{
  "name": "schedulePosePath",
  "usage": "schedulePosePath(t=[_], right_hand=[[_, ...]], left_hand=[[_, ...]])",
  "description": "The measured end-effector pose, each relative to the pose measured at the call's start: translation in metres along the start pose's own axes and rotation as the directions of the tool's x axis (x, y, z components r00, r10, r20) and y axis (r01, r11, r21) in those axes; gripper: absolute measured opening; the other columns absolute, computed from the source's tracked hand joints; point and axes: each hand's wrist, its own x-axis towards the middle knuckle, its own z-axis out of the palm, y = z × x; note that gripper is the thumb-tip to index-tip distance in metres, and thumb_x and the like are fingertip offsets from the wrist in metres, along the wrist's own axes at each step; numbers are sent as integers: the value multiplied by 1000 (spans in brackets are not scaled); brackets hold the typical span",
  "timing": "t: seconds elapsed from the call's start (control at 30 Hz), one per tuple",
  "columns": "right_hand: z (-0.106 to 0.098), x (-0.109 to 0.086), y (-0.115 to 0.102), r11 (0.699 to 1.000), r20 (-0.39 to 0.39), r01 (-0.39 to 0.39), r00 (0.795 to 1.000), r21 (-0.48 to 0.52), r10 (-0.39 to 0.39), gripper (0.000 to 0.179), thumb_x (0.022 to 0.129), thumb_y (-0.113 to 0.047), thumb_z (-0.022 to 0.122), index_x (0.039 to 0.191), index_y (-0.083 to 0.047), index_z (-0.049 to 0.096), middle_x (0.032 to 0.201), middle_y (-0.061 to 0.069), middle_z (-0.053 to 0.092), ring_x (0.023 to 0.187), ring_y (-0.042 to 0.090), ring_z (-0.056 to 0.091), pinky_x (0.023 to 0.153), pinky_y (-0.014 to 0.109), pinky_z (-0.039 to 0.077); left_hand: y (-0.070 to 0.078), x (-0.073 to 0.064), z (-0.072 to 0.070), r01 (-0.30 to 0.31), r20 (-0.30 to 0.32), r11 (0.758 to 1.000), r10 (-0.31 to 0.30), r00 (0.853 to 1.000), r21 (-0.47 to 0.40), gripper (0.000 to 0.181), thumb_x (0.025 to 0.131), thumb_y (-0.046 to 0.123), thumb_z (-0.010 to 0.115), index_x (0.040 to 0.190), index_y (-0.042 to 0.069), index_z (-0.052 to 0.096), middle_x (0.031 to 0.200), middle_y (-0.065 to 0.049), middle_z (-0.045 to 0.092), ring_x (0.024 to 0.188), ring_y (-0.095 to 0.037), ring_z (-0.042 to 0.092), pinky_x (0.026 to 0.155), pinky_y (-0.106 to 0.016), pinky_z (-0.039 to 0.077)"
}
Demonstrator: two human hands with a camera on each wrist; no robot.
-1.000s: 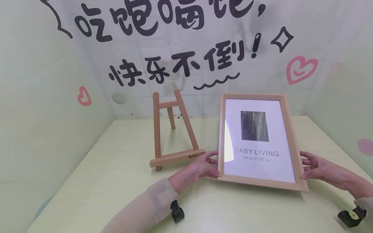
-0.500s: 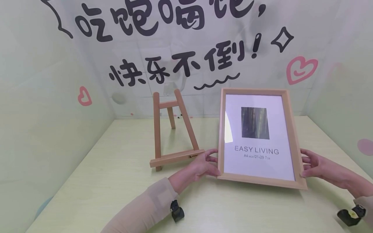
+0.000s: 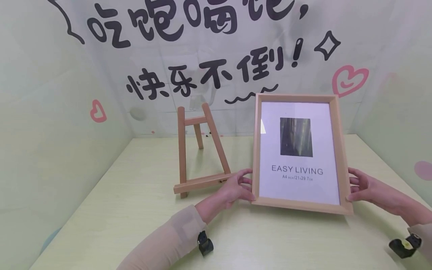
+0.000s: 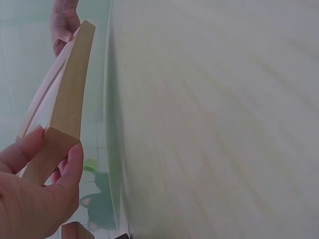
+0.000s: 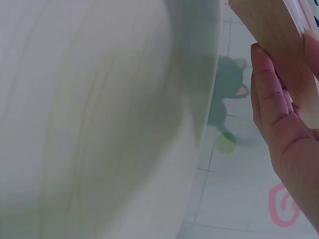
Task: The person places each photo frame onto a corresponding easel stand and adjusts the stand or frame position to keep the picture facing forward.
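Observation:
A light wooden picture frame [image 3: 303, 208] with a white "EASY LIVING" insert is held nearly upright over the right side of the table in the head view. My left hand [image 3: 233, 190] grips its lower left edge, thumb at the front and fingers behind. On the opposite edge, my right hand [image 3: 372, 191] grips it the same way. The left wrist view shows the left hand [image 4: 42, 194] pinching the frame's corner [image 4: 62, 137]. In the right wrist view the right hand [image 5: 284, 119] holds the wooden side [image 5: 279, 40]. Left of the frame stands a small wooden easel [image 3: 202, 182], partly behind the left hand.
The pale wooden table [image 3: 135, 210] runs back to a white printed curtain [image 3: 152, 116] with large black characters. Pale side walls [image 3: 60, 150] close in on the left and right. A black band device [image 3: 205, 243] sits at the left wrist.
The picture frame has risen and tilted more upright, its top edge now higher against the curtain. Both hands have kept their grip and lifted slightly. The easel has stayed put.

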Motion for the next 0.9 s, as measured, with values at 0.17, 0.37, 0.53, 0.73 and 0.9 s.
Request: schedulePosePath(t=[0.17,0.37,0.53,0.73,0.9], right_hand=[[0,3,-2,999,-32,-10,999,-43,9,82,86,7,50,142,1,-10,117,-25,51,104,-3,54,81,15,47],[1,9,-6,996,-69,-31,997,-79,26,84,85,7,52,139,8,-13,114,-27,51,100,-2,56,79,14,47],[2,13,-5,996,-99,-21,995,-88,13,83,85,7,52,141,5,-9,113,-25,52,100,-3,56,79,15,48],[3,19,-11,989,-150,-46,988,-138,25,84,84,4,56,141,5,-5,111,-25,52,99,-3,56,79,15,48],[1,22,-15,985,-171,-49,985,-163,21,84,84,3,57,142,4,-4,111,-25,51,98,-3,56,78,15,48]], left_hand=[[2,0,0,-16,-13,1000,16,1000,17,83,66,-22,64,137,13,40,108,-12,53,84,-19,59,70,-33,56],[2,2,-2,-25,-39,999,27,999,38,81,66,-21,65,135,15,42,108,-11,52,86,-20,58,71,-32,56],[1,6,-3,-39,-55,998,42,998,47,81,66,-21,66,134,17,44,106,-9,52,85,-19,57,73,-32,56],[6,8,-5,-59,-59,997,62,996,56,81,66,-21,67,134,17,43,106,-9,53,84,-18,57,73,-32,56],[10,9,-6,-70,-69,994,76,995,83,81,66,-20,68,134,17,43,105,-9,53,86,-19,58,73,-33,56]])
